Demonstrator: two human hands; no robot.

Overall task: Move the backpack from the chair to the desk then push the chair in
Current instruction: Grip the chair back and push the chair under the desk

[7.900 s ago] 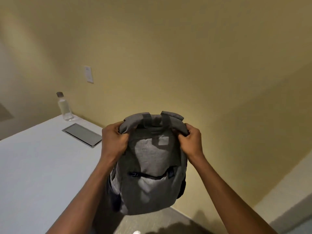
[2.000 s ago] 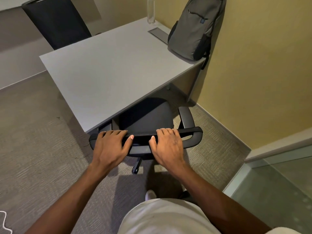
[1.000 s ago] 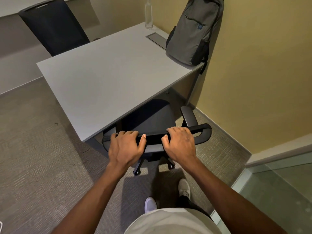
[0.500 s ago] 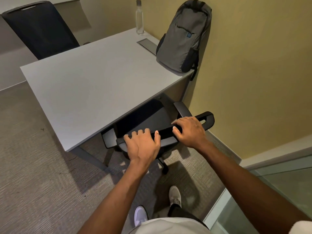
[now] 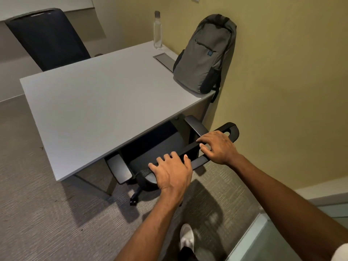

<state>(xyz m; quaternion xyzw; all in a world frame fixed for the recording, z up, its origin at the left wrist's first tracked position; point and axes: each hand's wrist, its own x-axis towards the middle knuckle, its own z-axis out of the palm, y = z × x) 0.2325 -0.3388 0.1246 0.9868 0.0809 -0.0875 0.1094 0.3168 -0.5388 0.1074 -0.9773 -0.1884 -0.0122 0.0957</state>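
Note:
The grey backpack (image 5: 205,53) stands upright at the desk's far right corner and leans on the yellow wall. The white desk (image 5: 103,102) fills the middle of the view. The black office chair (image 5: 160,146) has its seat partly under the desk's near edge, turned at an angle, with both armrests showing. My left hand (image 5: 171,172) lies over the top of the chair's backrest with its fingers curled over the edge. My right hand (image 5: 216,146) holds the same top rail further right, near the wall.
A second black chair (image 5: 50,38) stands beyond the desk at the far left. A clear water bottle (image 5: 157,31) and a grey cable hatch (image 5: 165,60) sit near the backpack. The yellow wall (image 5: 282,91) is close on the right, and a glass partition (image 5: 273,242) stands at the bottom right. My white shoe (image 5: 186,236) is on the carpet.
The backpack went from my hands to the desk corner. Over the last second the chair rolled further under the desk and turned, with both hands riding on its backrest.

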